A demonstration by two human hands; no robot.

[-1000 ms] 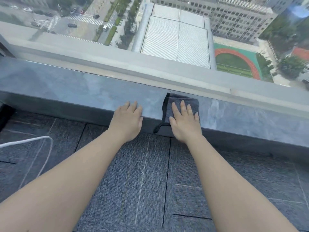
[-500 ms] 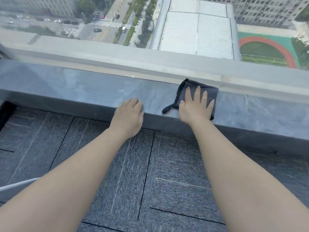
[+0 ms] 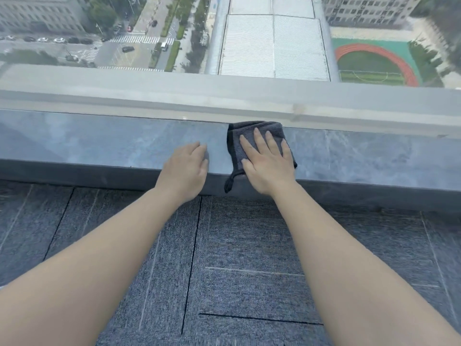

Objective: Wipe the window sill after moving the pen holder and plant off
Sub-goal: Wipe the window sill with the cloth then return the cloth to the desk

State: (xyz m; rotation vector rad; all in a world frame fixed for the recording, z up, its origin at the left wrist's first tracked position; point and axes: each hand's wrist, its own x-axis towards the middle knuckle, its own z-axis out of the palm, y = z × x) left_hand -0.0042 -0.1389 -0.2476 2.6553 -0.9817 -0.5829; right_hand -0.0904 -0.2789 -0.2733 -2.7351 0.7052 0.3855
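Note:
A dark grey cloth (image 3: 249,129) lies flat on the grey stone window sill (image 3: 99,141), its far edge against the window frame. My right hand (image 3: 267,163) presses flat on the cloth with fingers spread. A small loop of the cloth (image 3: 230,182) hangs over the sill's front edge. My left hand (image 3: 187,168) rests palm down on the sill's front edge just left of the cloth, holding nothing. No pen holder or plant is in view.
A pale window frame (image 3: 249,101) runs along the back of the sill, with glass above it looking down on streets and roofs. Grey carpet tiles (image 3: 237,258) cover the floor below the sill.
My right hand has slid the cloth from the sill's front edge to the back against the window frame. The left hand has stayed on the front edge.

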